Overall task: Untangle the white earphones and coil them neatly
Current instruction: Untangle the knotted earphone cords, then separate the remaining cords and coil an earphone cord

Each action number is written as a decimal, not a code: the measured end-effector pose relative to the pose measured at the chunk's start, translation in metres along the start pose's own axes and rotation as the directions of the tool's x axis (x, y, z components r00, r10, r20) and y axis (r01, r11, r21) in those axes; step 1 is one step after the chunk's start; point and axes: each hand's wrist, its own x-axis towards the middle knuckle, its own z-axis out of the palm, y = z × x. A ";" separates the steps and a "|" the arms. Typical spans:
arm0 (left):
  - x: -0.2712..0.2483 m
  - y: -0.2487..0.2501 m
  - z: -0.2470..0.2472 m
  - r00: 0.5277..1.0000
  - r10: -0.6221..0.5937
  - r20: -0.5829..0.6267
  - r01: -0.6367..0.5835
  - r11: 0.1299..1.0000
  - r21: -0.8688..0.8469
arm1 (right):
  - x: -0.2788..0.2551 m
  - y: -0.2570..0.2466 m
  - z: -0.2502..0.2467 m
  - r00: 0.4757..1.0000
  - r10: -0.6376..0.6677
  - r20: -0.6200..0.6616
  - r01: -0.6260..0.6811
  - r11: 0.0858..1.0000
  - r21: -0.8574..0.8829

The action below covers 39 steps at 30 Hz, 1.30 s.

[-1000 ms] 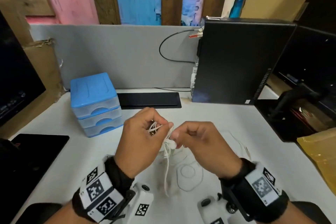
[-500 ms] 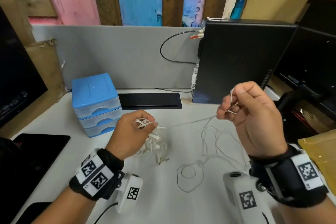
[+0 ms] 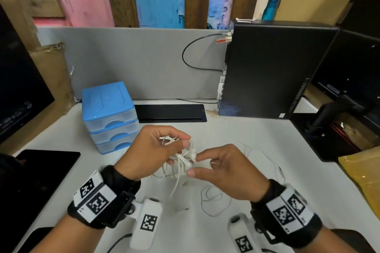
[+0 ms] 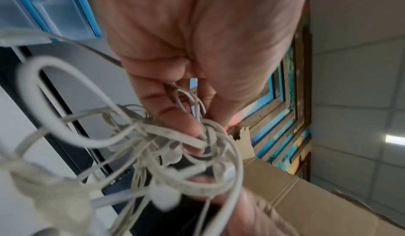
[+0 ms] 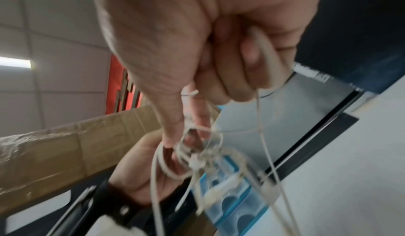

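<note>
To your far left sat the blue-lidded stack of translucent plastic drawers (image 3: pixel 109 113), against the grey fabric partition (image 3: pixel 127 61) and well clear of the work, so nothing there could snag a trailing strand.

Your left hand (image 3: pixel 152 150) was raised a little above the white tabletop (image 3: pixel 246 135), its fingers and thumb curled round the knotted clump of thin white earphone cable (image 3: pixel 181 156). The left wrist view showed several loops bunched against your fingertips (image 4: pixel 181 123), with at least one earbud hanging among them. You held it that way, I judge, to anchor the knot in the air so the strands hung apart and could be read.

Your right hand (image 3: pixel 228 172) was just beside the clump, forefinger and thumb extended toward a small white earbud (image 3: pixel 193 155) at its edge. The forefinger tip touched or nearly touched it; I could not tell which. The right wrist view showed your lower fingers (image 5: pixel 252 70) curled round a single strand, probably to keep the freed length from slipping back into the tangle.

To the right of your hands, loose loops of cable lay on the table, one open ring (image 3: pixel 213 201) near your right wrist. Beyond stood the black upright computer tower (image 3: pixel 273 68).

The untangling looked only partly done, and coiling had not begun.
</note>
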 end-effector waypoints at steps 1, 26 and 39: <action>-0.001 0.001 0.003 1.000 0.007 0.011 -0.007 1.000 0.011 | 0.001 0.002 0.005 0.999 -0.040 -0.011 0.040 0.999 -0.016; 0.036 -0.030 0.006 0.977 -0.213 -0.006 0.134 0.593 0.794 | 0.037 0.066 -0.104 0.901 0.304 -0.309 -0.339 0.939 -0.065; 0.056 0.001 0.063 0.968 -0.098 0.231 -0.081 0.748 0.658 | -0.010 0.118 -0.137 0.706 0.621 -0.342 -0.652 0.379 -0.656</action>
